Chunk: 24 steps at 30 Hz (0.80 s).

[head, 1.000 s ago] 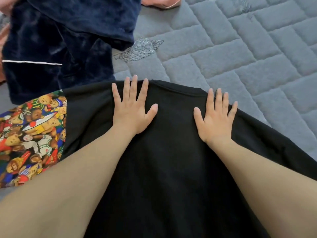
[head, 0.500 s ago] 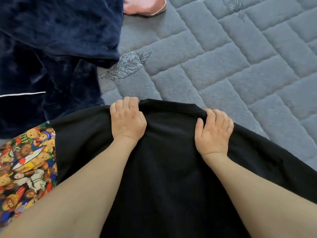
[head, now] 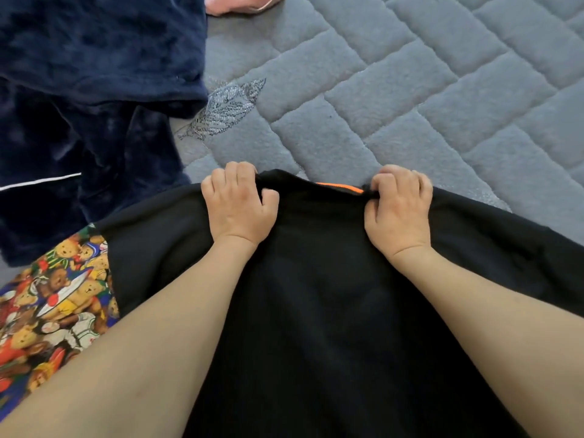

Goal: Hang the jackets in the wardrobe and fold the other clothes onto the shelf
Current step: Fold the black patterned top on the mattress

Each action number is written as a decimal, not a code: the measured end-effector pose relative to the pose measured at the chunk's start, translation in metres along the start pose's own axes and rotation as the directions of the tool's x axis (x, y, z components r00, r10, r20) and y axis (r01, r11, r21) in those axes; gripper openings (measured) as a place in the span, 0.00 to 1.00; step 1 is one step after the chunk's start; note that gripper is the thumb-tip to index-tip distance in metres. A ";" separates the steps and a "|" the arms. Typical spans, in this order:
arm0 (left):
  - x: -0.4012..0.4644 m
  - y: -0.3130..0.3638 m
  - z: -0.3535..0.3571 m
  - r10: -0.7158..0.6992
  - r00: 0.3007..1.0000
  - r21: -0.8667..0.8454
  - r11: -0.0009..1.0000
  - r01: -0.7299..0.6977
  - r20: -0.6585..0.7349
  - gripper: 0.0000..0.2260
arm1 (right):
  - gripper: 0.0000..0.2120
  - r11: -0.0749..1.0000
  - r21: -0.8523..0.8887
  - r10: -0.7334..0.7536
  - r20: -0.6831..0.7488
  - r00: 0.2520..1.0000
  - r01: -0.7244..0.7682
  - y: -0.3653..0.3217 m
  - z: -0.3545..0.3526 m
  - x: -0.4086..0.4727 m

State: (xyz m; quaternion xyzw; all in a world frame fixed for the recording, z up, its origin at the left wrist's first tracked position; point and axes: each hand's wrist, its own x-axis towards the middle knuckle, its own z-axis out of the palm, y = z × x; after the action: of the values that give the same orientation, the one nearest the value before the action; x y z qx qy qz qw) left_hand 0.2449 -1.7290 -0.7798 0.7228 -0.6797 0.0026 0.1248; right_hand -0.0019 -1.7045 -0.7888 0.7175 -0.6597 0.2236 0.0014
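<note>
Left hand (head: 238, 207) fingers curled, gripping far edge of black garment (head: 316, 311); right hand (head: 398, 207) likewise curled, pinching same edge, orange strip (head: 339, 188) showing between the hands; garment spread flat on grey quilted cover (head: 410, 105), close to the person; navy plush garment (head: 79, 105) to the left, touching teddy-bear print fabric (head: 53, 298); pink item (head: 240, 4) at top edge, partly cut off.

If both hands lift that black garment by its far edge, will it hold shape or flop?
Likely flop: the black garment bunches where the left hand and right hand grip it. Probably not slippery; it looks matte. Its weight can't be judged.
</note>
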 end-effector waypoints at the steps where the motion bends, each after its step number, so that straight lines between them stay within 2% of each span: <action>1: 0.001 0.000 0.000 0.007 1.000 -0.006 1.000 -0.007 -0.007 0.14 | 0.10 0.999 0.020 -0.031 -0.012 0.999 0.031 -0.001 0.000 0.002; 5: -0.010 0.003 -0.010 0.073 0.991 -0.094 0.992 -0.084 -0.113 0.10 | 0.08 0.997 0.023 -0.069 -0.051 0.996 0.070 -0.005 -0.007 0.000; 10: -0.064 0.000 -0.036 0.119 0.981 -0.196 0.969 -0.148 -0.151 0.08 | 0.16 0.995 0.092 -0.051 0.062 0.997 0.045 -0.014 -0.028 -0.020; 13: -0.106 -0.014 -0.052 0.212 0.965 -0.165 0.957 -0.237 -0.155 0.10 | 0.12 0.996 0.050 -0.080 0.092 0.993 0.075 -0.027 -0.056 -0.055; 14: -0.123 -0.019 -0.057 0.240 0.962 -0.123 0.959 -0.257 -0.133 0.11 | 0.10 0.992 0.042 -0.121 0.094 0.988 0.117 -0.031 -0.065 -0.071; 16: -0.155 -0.027 -0.068 0.257 0.967 -0.069 0.964 -0.256 0.003 0.12 | 0.09 0.968 0.102 -0.243 0.151 0.958 0.229 -0.041 -0.081 -0.108; 18: -0.167 -0.030 -0.076 0.290 0.954 -0.102 0.954 -0.282 0.075 0.13 | 0.14 0.932 0.220 -0.332 0.205 0.921 0.287 -0.049 -0.089 -0.124; 20: -0.153 -0.024 -0.082 0.377 0.926 -0.176 0.914 -0.366 0.032 0.12 | 0.21 0.943 0.244 -0.280 0.210 0.937 0.227 -0.056 -0.086 -0.111; 22: -0.126 -0.017 -0.075 0.337 0.941 -0.213 0.922 -0.325 0.026 0.13 | 0.26 0.988 0.142 -0.104 0.271 0.957 0.067 -0.059 -0.072 -0.090; 24: -0.111 -0.015 -0.057 0.210 0.957 -0.148 0.972 -0.182 0.199 0.23 | 0.29 0.998 -0.069 0.027 0.361 0.932 -0.003 -0.058 -0.052 -0.087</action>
State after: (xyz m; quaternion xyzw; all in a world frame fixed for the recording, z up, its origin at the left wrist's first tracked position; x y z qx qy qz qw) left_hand 0.2603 -1.6090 -0.7469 0.6384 -0.7562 -0.1060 0.0965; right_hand 0.0335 -1.5997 -0.7531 0.7409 -0.6613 0.0653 -0.0976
